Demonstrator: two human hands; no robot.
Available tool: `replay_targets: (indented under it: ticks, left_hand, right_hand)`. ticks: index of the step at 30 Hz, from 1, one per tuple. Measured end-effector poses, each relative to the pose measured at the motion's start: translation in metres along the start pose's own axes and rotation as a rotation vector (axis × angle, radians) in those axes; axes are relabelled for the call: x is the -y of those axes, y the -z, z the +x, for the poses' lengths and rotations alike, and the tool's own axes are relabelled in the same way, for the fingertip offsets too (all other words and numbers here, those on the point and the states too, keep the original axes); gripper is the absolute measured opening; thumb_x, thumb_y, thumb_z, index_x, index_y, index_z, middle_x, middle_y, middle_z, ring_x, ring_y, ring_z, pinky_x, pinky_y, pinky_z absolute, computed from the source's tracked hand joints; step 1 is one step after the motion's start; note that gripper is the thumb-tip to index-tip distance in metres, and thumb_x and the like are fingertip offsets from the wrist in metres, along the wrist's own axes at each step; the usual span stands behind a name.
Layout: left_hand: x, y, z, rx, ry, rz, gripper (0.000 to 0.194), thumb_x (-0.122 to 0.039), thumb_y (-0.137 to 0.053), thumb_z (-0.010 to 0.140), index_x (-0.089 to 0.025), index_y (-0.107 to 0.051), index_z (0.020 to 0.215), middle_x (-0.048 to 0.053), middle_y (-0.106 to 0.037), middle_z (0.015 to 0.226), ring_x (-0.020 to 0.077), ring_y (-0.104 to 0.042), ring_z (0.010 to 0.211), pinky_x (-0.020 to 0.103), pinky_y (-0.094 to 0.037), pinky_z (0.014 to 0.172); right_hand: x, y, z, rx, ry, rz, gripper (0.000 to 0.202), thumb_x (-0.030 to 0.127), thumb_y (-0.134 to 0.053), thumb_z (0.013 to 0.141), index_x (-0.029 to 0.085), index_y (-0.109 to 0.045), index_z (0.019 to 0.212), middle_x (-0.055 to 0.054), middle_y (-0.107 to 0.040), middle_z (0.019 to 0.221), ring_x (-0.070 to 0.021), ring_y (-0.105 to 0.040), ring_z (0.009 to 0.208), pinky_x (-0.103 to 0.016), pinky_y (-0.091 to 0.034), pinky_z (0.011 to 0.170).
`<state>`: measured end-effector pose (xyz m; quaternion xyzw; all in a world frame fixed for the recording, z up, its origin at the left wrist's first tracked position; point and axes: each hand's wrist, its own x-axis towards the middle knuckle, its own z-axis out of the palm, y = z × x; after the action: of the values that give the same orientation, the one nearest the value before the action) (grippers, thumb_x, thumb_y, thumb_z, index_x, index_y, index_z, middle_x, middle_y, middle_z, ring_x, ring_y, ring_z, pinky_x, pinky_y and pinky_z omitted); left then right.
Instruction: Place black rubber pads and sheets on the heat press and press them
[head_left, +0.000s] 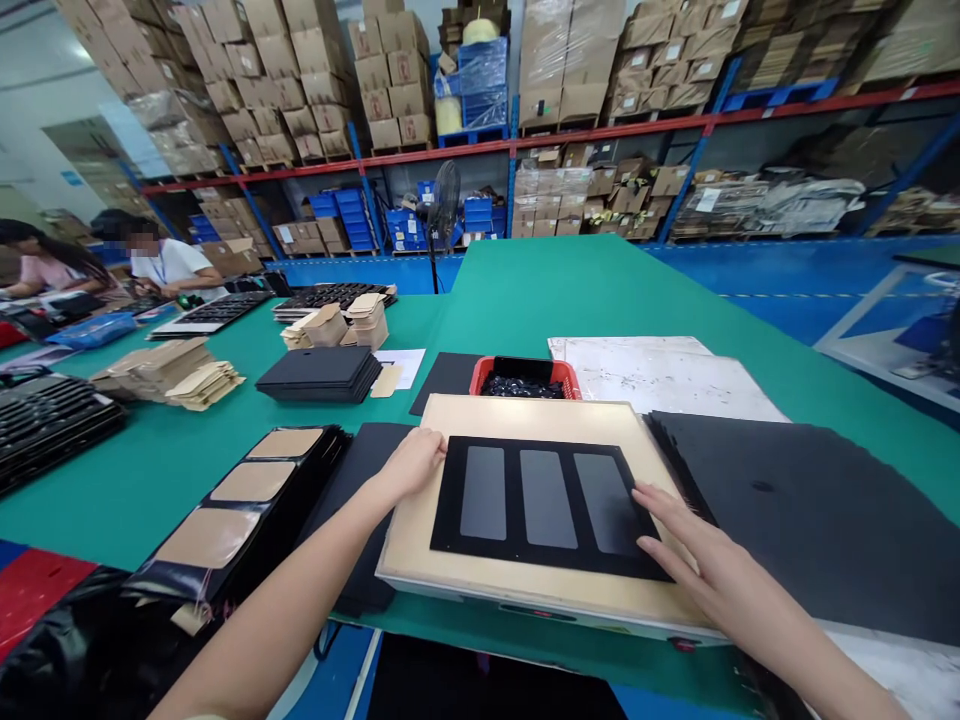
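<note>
A black sheet [512,500] with three rounded grey windows lies on a pale, flat-topped box [405,545] in front of me. At the sheet's upper left corner is my left hand [417,460], its fingers curled together; whether they pinch anything is hidden. My right hand [686,540] rests at the sheet's right edge with its fingers spread, the fingertips touching the edge. Large black sheets [817,510] are stacked right of the box. On the left lies a stack of black pieces with brown panels [210,538].
Behind the box stands a red basket [574,382] of small black parts, beside white boards [660,380]. Black boards [319,373] and brown card stacks [161,365] sit on the green table [540,290]. Two people work at the far left.
</note>
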<state>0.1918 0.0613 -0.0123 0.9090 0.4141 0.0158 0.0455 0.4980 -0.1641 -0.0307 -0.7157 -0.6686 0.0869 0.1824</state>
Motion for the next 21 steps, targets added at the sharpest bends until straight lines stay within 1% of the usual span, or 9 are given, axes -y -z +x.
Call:
replay_targets:
  ticks: [3,5,9,11,14,16,17,19,21]
  left_hand:
    - [-0.006,0.005,-0.001,0.007,-0.022,0.059,0.022,-0.01,-0.039,0.087,-0.015,-0.059,0.084,0.009,-0.06,0.088,0.0229,-0.053,0.088,0.032,-0.042,0.079]
    - [-0.013,0.01,-0.007,0.014,-0.04,0.105,0.025,-0.008,-0.035,0.087,-0.014,-0.06,0.085,0.012,-0.059,0.089,0.0247,-0.052,0.089,0.036,-0.041,0.079]
    - [-0.023,0.019,-0.031,0.076,-0.076,0.156,0.029,0.001,-0.036,0.081,-0.015,-0.06,0.081,0.01,-0.059,0.087,0.0232,-0.052,0.087,0.035,-0.04,0.076]
    - [-0.023,0.023,-0.044,0.099,-0.07,0.163,0.026,-0.002,-0.038,0.082,-0.016,-0.06,0.081,0.009,-0.059,0.088,0.0234,-0.052,0.087,0.035,-0.041,0.074]
    - [-0.02,0.025,-0.06,-0.001,0.045,0.168,0.022,-0.012,-0.039,0.088,-0.016,-0.06,0.092,0.011,-0.058,0.099,0.0269,-0.05,0.096,0.038,-0.042,0.077]
    - [-0.026,0.021,-0.071,-0.086,0.102,0.133,0.023,-0.017,-0.04,0.09,-0.015,-0.059,0.101,0.012,-0.058,0.107,0.0272,-0.051,0.103,0.04,-0.044,0.082]
    - [-0.032,0.017,-0.077,-0.105,0.085,0.099,0.023,-0.02,-0.042,0.09,-0.016,-0.058,0.106,0.011,-0.058,0.111,0.0271,-0.05,0.108,0.041,-0.044,0.086]
    - [-0.052,0.003,-0.092,-0.104,-0.039,0.022,0.032,-0.03,-0.048,0.09,-0.016,-0.054,0.118,0.011,-0.056,0.123,0.0274,-0.046,0.12,0.042,-0.043,0.096]
    - [-0.075,-0.016,-0.107,-0.074,-0.238,-0.021,0.056,-0.043,-0.053,0.086,-0.015,-0.041,0.133,0.012,-0.046,0.138,0.0283,-0.035,0.132,0.044,-0.037,0.105]
  right_hand:
    - [0.004,-0.002,0.0,0.041,-0.002,-0.012,0.057,0.056,-0.031,0.09,0.023,-0.047,0.134,-0.005,-0.039,0.142,-0.0273,-0.042,0.127,-0.043,-0.046,0.098]
    - [0.006,-0.004,-0.001,0.078,-0.011,-0.02,0.056,0.055,-0.033,0.09,0.023,-0.049,0.133,-0.005,-0.043,0.14,-0.0278,-0.043,0.125,-0.044,-0.046,0.098]
    - [0.008,-0.004,-0.004,0.154,-0.018,-0.029,0.055,0.054,-0.035,0.09,0.024,-0.049,0.133,-0.005,-0.047,0.136,-0.0293,-0.043,0.125,-0.046,-0.044,0.099]
    - [0.007,-0.004,-0.005,0.163,-0.01,-0.028,0.056,0.056,-0.034,0.089,0.025,-0.05,0.133,-0.005,-0.048,0.135,-0.03,-0.042,0.126,-0.048,-0.043,0.1]
    - [0.004,-0.006,-0.005,0.138,0.019,-0.016,0.055,0.057,-0.033,0.089,0.027,-0.051,0.132,-0.004,-0.049,0.133,-0.0306,-0.044,0.124,-0.049,-0.042,0.1]
    - [0.002,-0.008,-0.005,0.129,0.037,-0.008,0.056,0.058,-0.032,0.089,0.027,-0.05,0.132,-0.004,-0.05,0.133,-0.0303,-0.045,0.123,-0.05,-0.042,0.1]
    - [0.0,-0.009,-0.004,0.127,0.042,-0.008,0.057,0.059,-0.031,0.089,0.027,-0.049,0.133,-0.004,-0.05,0.133,-0.0301,-0.045,0.123,-0.05,-0.042,0.1]
    - [-0.003,-0.011,-0.004,0.137,0.053,-0.012,0.059,0.06,-0.031,0.089,0.027,-0.048,0.134,-0.005,-0.048,0.135,-0.0301,-0.044,0.124,-0.051,-0.041,0.101]
    - [-0.006,-0.014,-0.004,0.156,0.066,-0.017,0.059,0.06,-0.031,0.089,0.027,-0.046,0.136,-0.004,-0.045,0.137,-0.0301,-0.041,0.126,-0.051,-0.04,0.101]
